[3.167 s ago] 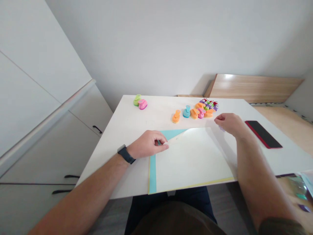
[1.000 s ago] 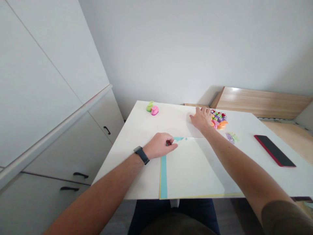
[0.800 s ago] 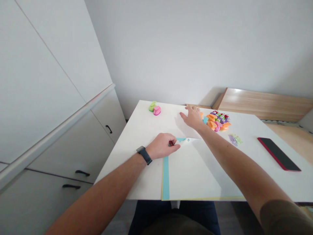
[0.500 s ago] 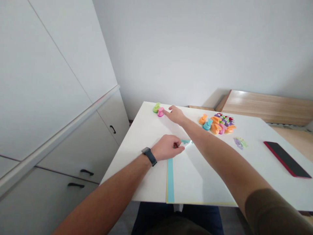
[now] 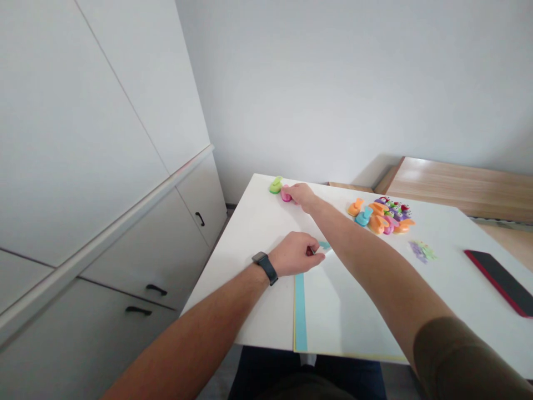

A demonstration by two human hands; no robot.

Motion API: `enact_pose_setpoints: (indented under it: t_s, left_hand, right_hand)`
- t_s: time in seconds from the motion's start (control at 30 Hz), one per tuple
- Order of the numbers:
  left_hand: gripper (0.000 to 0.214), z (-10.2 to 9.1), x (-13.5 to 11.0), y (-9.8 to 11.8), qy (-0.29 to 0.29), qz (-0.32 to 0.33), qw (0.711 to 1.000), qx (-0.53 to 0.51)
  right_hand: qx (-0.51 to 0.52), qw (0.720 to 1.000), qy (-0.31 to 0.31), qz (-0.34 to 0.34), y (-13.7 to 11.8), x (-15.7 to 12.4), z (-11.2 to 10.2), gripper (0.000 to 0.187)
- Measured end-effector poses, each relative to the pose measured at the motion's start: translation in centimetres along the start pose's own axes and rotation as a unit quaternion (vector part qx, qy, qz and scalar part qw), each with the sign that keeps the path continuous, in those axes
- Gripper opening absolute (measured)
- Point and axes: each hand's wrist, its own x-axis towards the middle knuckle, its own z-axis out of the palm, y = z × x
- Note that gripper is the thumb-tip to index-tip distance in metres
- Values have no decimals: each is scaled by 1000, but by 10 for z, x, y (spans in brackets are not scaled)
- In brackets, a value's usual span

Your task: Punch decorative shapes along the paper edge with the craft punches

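My right hand (image 5: 302, 196) reaches to the far left part of the white table, its fingers closed round a small pink craft punch (image 5: 285, 194). A green craft punch (image 5: 275, 185) stands just left of it. Nearer to me, my left hand (image 5: 297, 253), with a dark watch on the wrist, is closed, thumb and fingers curled together. What lies inside that grip is mostly hidden; a small dark part shows. Just beyond its fingertips is a teal patch (image 5: 323, 244). Below the hand runs a teal strip (image 5: 300, 314) along the left edge of a white sheet (image 5: 325, 322) with yellowish borders.
Several orange, blue and pink craft punches (image 5: 378, 224) stand to the right, before a cluster of small toy-like figures with eyes (image 5: 397, 210). Purple and green paper bits (image 5: 422, 251) lie nearer. A dark, red-edged slab (image 5: 499, 280) lies far right. White cabinets (image 5: 137, 250) flank the left.
My right hand has closed on the pink craft punch, where it hovered with fingers apart before. My left hand stays over the sheet. The view has shifted slightly left.
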Motion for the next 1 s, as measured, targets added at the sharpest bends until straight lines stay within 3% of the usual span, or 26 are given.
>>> enact_pose_setpoints:
  t_s: [0.13, 0.27, 0.43, 0.7, 0.87, 1.0]
  left_hand:
    - [31, 0, 0, 1, 0, 0, 1000, -1]
    - [30, 1, 0, -1, 3, 6, 1000, 2]
    - [31, 2, 1, -1, 4, 7, 1000, 8]
    - [30, 3, 1, 0, 2, 11, 1000, 23]
    - [28, 4, 2, -3, 1, -3, 1000, 9]
    - [29, 6, 3, -6, -11, -21, 1000, -17]
  right_hand:
    - [89, 996, -14, -3, 4, -16, -14, 16]
    - [177, 981, -71, -24, 11, -47, -42, 17]
    - [343, 928, -137, -49, 29, -96, -87, 22]
    - [338, 934, -107, -34, 64, -166, -140, 31]
    - [350, 931, -89, -47, 86, -182, -150, 37]
    - [375, 923, -62, -56, 106, -183, -150, 28]
